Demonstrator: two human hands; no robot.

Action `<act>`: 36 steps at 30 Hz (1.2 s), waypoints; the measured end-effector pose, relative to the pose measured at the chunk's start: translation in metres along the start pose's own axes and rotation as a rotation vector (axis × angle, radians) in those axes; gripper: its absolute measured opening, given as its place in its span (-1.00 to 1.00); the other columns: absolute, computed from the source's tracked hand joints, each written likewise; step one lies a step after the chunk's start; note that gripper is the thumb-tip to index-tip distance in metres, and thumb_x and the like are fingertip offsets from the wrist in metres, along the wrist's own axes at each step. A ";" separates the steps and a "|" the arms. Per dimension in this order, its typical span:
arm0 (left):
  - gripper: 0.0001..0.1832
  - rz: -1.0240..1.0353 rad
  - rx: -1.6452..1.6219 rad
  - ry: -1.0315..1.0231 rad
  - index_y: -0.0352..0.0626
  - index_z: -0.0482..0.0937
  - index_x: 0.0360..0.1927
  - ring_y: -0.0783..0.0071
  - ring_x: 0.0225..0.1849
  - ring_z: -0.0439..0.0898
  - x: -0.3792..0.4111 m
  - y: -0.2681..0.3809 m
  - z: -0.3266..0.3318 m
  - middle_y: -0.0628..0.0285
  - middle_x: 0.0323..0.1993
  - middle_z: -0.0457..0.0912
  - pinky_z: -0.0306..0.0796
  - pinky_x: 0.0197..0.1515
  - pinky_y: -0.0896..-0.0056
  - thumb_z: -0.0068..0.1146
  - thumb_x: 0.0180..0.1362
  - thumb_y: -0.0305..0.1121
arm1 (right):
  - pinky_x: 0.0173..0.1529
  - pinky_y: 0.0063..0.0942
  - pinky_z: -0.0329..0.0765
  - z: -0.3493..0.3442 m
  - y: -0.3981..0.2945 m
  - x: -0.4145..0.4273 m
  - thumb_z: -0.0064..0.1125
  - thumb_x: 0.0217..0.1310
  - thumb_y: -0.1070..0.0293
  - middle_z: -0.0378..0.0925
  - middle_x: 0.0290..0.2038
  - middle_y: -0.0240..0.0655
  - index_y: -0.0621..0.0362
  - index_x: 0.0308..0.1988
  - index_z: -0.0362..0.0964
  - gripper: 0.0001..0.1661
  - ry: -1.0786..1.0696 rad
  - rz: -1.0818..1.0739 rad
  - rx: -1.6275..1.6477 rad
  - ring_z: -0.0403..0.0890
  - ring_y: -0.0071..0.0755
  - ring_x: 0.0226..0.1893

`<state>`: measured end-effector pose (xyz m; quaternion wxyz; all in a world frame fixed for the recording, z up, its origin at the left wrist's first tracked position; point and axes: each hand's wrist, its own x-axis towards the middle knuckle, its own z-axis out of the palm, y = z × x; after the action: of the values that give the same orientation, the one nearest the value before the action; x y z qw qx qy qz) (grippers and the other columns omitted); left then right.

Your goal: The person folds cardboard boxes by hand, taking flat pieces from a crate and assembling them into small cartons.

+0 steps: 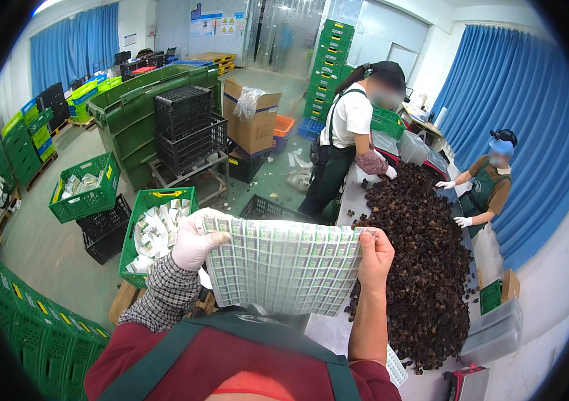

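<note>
My left hand [195, 241], in a white glove with a checked sleeve cover below it, grips the left upper corner of a sheet of small printed labels [284, 265]. At the right upper corner, my bare right hand [376, 255] pinches the same sheet between thumb and fingers. The sheet hangs spread between both hands in front of my chest, its top edge slightly curved. To the right of it, a long heap of dark dried pieces, possibly wood-ear mushrooms [414, 250], covers much of a metal table [349, 200]. Part of another label sheet [395, 368] shows beside my right forearm.
A green crate [195, 200] of white packets stands left of my left hand, with another green crate [84, 215] farther left. Stacked green crates [59, 346] line the lower left. Two co-workers [347, 120] [485, 193] stand at the heap. A scale [467, 383] is at lower right.
</note>
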<state>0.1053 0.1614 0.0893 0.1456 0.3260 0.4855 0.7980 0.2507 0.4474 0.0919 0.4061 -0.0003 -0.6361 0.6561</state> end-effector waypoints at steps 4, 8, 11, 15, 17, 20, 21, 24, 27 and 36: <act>-0.79 -0.031 -0.013 0.058 -0.34 0.53 -0.21 0.48 -0.29 0.61 -0.002 0.000 -0.001 0.15 -0.31 0.64 0.49 -0.20 0.47 0.14 0.02 -0.59 | -0.21 -0.70 0.37 -0.003 -0.002 0.001 0.16 0.15 0.36 0.47 -0.31 -0.47 0.27 -0.19 0.42 -0.75 -0.103 0.103 0.196 0.42 -0.69 -0.35; -0.76 -0.024 0.030 0.137 -0.35 0.53 -0.16 0.47 -0.29 0.61 -0.004 0.005 0.004 0.16 -0.28 0.63 0.49 -0.19 0.47 0.11 0.03 -0.61 | -0.11 -0.67 0.35 -0.011 0.003 0.000 0.25 0.03 0.41 0.45 -0.24 -0.45 0.24 -0.09 0.42 -0.61 -0.178 0.167 0.199 0.42 -0.66 -0.24; -0.76 0.023 -0.012 0.179 -0.34 0.53 -0.17 0.48 -0.30 0.60 -0.005 0.006 0.006 0.16 -0.29 0.63 0.49 -0.20 0.47 0.09 0.04 -0.62 | -0.09 -0.68 0.34 -0.008 0.003 -0.001 0.29 -0.01 0.42 0.42 -0.29 -0.49 0.23 -0.07 0.43 -0.57 -0.214 0.174 0.204 0.40 -0.67 -0.24; -0.81 0.050 0.072 0.224 -0.37 0.54 -0.23 0.45 -0.34 0.61 -0.004 0.000 0.001 0.16 -0.33 0.63 0.50 -0.26 0.45 0.05 0.04 -0.63 | -0.11 -0.68 0.34 -0.003 -0.002 -0.005 0.30 -0.04 0.45 0.41 -0.29 -0.50 0.22 -0.08 0.44 -0.56 -0.242 0.146 0.223 0.39 -0.66 -0.26; -0.85 0.040 0.029 0.261 -0.36 0.56 -0.29 0.46 -0.38 0.61 -0.002 -0.002 0.002 0.17 -0.37 0.64 0.50 -0.29 0.48 0.02 0.04 -0.63 | -0.12 -0.67 0.34 0.000 -0.002 -0.007 0.31 -0.05 0.47 0.41 -0.29 -0.50 0.22 -0.08 0.44 -0.56 -0.252 0.104 0.211 0.39 -0.66 -0.26; -0.87 0.039 0.016 0.257 -0.36 0.56 -0.31 0.47 -0.41 0.60 -0.003 -0.002 0.002 0.17 -0.39 0.63 0.49 -0.32 0.49 0.05 0.05 -0.61 | -0.15 -0.65 0.35 0.009 0.001 -0.009 0.29 -0.03 0.50 0.41 -0.31 -0.50 0.23 -0.13 0.46 -0.62 -0.208 0.035 0.129 0.40 -0.64 -0.28; -0.88 0.020 0.010 0.249 -0.35 0.55 -0.31 0.47 -0.41 0.60 -0.003 -0.002 0.003 0.17 -0.39 0.63 0.49 -0.32 0.49 0.07 0.04 -0.61 | -0.16 -0.65 0.34 0.010 0.001 -0.009 0.28 -0.02 0.50 0.41 -0.32 -0.49 0.24 -0.15 0.47 -0.65 -0.203 0.017 0.122 0.40 -0.64 -0.29; -0.87 -0.032 0.040 0.204 -0.33 0.55 -0.30 0.49 -0.37 0.60 -0.006 -0.002 0.002 0.19 -0.38 0.63 0.47 -0.28 0.51 0.13 0.04 -0.58 | -0.22 -0.67 0.31 0.012 0.000 -0.007 0.25 0.01 0.49 0.40 -0.39 -0.49 0.25 -0.26 0.47 -0.78 -0.158 0.000 0.109 0.38 -0.65 -0.35; -0.85 0.033 0.115 0.185 -0.34 0.55 -0.27 0.51 -0.34 0.59 -0.011 0.001 0.011 0.21 -0.36 0.63 0.45 -0.26 0.52 0.13 0.05 -0.58 | -0.35 -0.71 0.25 0.011 -0.001 -0.007 0.20 0.08 0.45 0.38 -0.50 -0.52 0.24 -0.43 0.43 -0.89 -0.052 0.057 0.115 0.32 -0.70 -0.47; -0.86 0.626 0.857 0.077 -0.28 0.59 -0.40 0.38 -0.34 0.60 -0.015 0.039 0.026 0.10 -0.39 0.62 0.44 -0.27 0.50 0.24 -0.11 -0.61 | -0.52 -0.72 0.06 0.002 -0.001 -0.003 0.16 0.15 0.31 0.24 -0.63 -0.65 0.12 -0.64 0.28 -0.65 0.036 0.032 0.085 0.15 -0.79 -0.60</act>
<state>0.1367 0.1519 0.1255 -0.2638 0.4560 0.6524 0.5449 0.2516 0.4438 0.0916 0.4067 -0.0049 -0.6001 0.6888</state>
